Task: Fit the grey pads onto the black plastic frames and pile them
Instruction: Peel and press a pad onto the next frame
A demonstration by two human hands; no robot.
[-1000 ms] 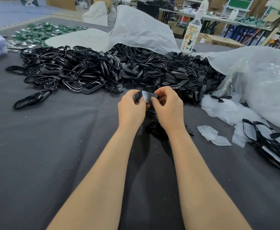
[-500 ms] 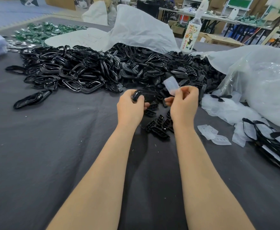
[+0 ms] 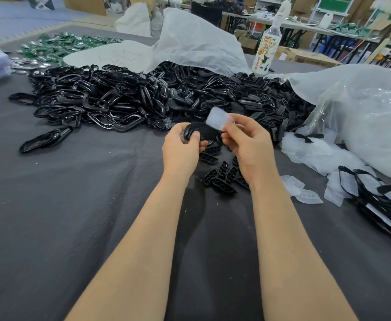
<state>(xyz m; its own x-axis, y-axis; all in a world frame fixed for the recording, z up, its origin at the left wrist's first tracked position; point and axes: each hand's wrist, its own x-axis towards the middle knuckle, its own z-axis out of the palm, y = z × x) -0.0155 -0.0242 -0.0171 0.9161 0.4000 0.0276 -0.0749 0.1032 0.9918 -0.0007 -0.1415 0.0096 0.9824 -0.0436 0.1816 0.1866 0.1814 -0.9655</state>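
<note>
My left hand grips a black plastic frame above the grey cloth. My right hand pinches a pale grey pad just over the frame's right end; the pad is blurred. A big heap of black frames lies behind my hands. Several small black ribbed parts lie under my hands. A pile of frames with pads fitted sits at the right edge. Loose pads lie beside it.
A grey cloth covers the table. White plastic sheets drape over the heap, and a clear bag bulges at the right. A bottle stands behind the heap. Green parts lie far left.
My right hand lifted the pad off to the right, then brought it back to the frame in my left hand. The left hand stayed almost where it was.
</note>
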